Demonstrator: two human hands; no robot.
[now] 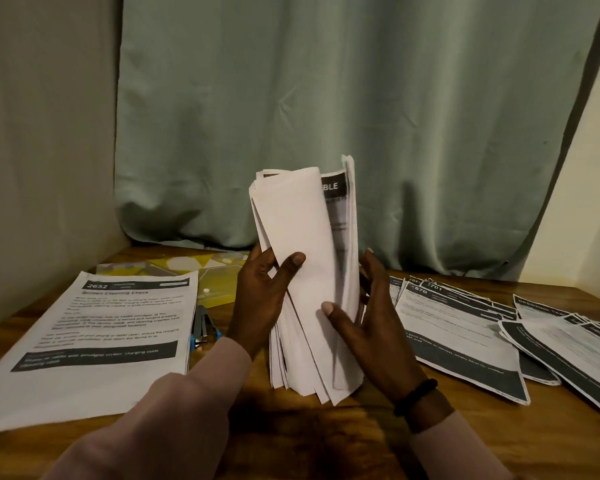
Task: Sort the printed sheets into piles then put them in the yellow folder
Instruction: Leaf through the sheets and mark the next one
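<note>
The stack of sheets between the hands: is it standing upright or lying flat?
Upright. The stack of sheets stands on its lower edge on the table, gripped by the left hand and right hand.

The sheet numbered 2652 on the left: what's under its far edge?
The yellow folder lies under the 2652 sheet's far edge, patterned and partly showing. A blue stapler sits at its right edge. The rest beneath is hidden.

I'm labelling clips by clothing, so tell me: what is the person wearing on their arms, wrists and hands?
Both arms are covered by long, pale pinkish-beige sleeves reaching roughly to the wrists. The right wrist carries a dark, black-looking band, bracelet-like. The left hand and right hand are bare: no gloves, and no rings can be made out. The left wrist shows no band.
</note>
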